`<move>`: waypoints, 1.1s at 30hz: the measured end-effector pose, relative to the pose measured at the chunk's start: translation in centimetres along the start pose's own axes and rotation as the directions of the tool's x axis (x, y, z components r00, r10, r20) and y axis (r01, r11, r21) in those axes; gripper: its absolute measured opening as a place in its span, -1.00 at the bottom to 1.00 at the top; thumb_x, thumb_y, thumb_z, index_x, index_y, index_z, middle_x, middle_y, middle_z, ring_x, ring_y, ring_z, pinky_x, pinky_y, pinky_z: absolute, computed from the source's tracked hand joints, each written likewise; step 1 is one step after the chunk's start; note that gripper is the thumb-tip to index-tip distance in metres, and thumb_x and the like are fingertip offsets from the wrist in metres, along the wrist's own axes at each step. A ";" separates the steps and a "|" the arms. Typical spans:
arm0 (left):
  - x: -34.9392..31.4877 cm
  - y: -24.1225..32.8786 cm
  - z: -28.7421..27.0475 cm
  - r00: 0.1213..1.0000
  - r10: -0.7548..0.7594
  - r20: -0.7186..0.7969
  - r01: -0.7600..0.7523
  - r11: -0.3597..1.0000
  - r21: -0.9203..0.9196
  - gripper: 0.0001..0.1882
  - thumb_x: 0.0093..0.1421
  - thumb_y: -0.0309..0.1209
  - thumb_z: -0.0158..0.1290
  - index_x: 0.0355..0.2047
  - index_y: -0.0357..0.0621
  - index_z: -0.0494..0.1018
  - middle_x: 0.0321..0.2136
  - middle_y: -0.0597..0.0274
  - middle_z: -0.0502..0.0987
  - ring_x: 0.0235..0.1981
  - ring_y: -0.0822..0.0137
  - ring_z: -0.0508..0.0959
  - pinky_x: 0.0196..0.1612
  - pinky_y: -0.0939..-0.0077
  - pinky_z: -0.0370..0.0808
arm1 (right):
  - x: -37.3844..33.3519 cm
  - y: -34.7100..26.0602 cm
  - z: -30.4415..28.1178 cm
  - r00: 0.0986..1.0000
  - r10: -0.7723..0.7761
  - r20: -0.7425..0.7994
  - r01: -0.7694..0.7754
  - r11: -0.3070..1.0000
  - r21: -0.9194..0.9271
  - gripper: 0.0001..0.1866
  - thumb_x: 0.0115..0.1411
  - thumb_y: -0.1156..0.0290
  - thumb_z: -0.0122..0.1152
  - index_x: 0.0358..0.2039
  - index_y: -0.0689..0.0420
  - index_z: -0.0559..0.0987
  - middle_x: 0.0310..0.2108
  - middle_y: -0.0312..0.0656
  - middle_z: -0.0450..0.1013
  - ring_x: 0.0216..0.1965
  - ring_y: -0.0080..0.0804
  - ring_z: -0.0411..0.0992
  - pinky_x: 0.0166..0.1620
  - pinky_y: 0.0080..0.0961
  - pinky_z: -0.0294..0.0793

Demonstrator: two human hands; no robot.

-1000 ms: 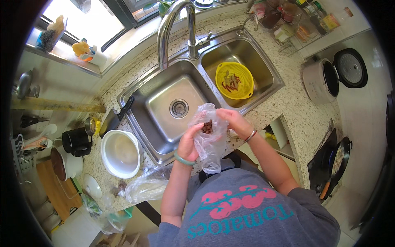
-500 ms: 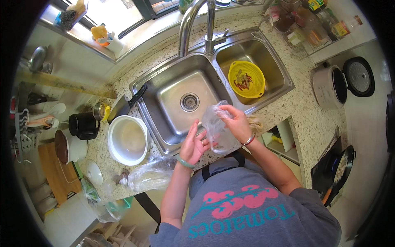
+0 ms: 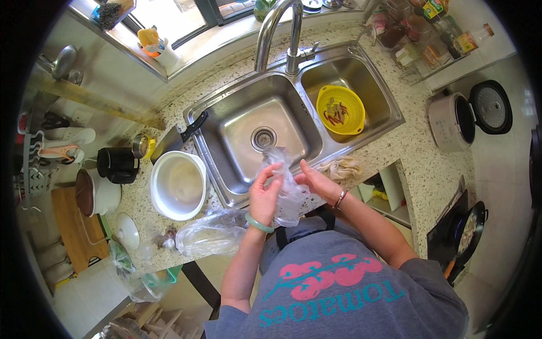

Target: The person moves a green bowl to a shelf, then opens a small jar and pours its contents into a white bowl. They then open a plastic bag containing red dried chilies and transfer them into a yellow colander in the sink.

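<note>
A crumpled clear plastic bag hangs between my hands over the front edge of the sink. My left hand has its fingers closed on the bag's left side. On the other side, my right hand is open, its fingers stretched toward the bag; some fingertips are hidden behind the plastic. Below the hands lies the large basin of the steel sink. In the smaller basin stands a yellow colander holding several reddish dried peppers. A beige cloth lies on the counter beside my right hand.
To the left are a white bowl, a knife with a black handle by the sink's edge, and another filled plastic bag. The tap arches over the sink. An open rice cooker stands far right.
My left hand has closed on the plastic bag, which has shifted left and bunched up. My right hand has let go of its top and lowered, fingers now stretched out.
</note>
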State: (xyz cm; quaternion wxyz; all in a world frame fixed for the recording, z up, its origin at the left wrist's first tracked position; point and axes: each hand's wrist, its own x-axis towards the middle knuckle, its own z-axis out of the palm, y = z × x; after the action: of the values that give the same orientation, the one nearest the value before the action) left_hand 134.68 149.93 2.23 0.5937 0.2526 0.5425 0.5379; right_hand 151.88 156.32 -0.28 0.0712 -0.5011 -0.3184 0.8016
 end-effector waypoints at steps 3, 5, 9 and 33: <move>-1.9 0.4 0.7 0.993 0.091 0.080 -0.114 0.931 0.347 -0.62 0.20 -0.57 0.06 0.05 -0.14 0.47 -0.17 0.31 0.47 -0.26 0.52 0.51 -0.25 0.62 0.49 | 0.9 0.3 2.6 0.984 -0.135 0.115 0.077 0.908 0.412 -0.44 0.37 -0.09 -0.17 -0.08 0.17 0.53 -0.14 -0.19 0.52 -0.12 -0.41 0.48 -0.04 -0.45 0.46; -3.3 -0.6 0.9 0.962 0.239 0.130 -0.269 0.765 0.586 -0.60 0.18 -0.56 0.08 0.06 -0.15 0.46 -0.08 0.21 0.44 -0.14 0.45 0.50 -0.14 0.57 0.48 | 2.1 0.4 2.8 0.967 -0.204 0.153 0.103 0.862 0.496 -0.56 0.38 0.09 -0.10 -0.08 0.24 0.48 -0.19 -0.12 0.53 -0.13 -0.29 0.51 -0.03 -0.33 0.50; -6.5 0.3 1.0 0.891 0.367 0.266 -0.439 0.555 0.706 -0.54 0.20 -0.51 0.07 0.14 -0.09 0.39 0.02 0.08 0.43 -0.03 0.17 0.50 -0.02 0.34 0.46 | 0.8 -1.9 3.7 0.970 -0.213 0.119 0.132 0.870 0.475 -0.75 0.33 0.40 -0.06 -0.08 0.28 0.44 -0.39 -0.20 0.50 -0.35 -0.39 0.51 -0.26 -0.44 0.52; -0.8 1.1 -5.4 0.988 -0.150 0.037 0.150 0.989 0.011 -0.78 0.36 -0.28 -0.04 -0.22 -0.20 0.42 -0.42 0.32 0.49 -0.40 0.43 0.44 -0.23 0.52 0.41 | -5.1 -1.5 6.3 0.736 -0.624 0.261 0.588 0.400 -0.703 -0.75 0.26 0.25 0.10 -0.20 0.17 0.48 -0.58 -0.22 0.41 -0.52 -0.34 0.51 -0.44 -0.45 0.49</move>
State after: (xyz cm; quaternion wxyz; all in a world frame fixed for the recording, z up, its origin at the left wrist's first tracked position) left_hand 129.45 147.99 1.99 0.6416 0.2236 0.5509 0.4846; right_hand 148.73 152.56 6.26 0.1513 -0.3505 -0.7756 0.5026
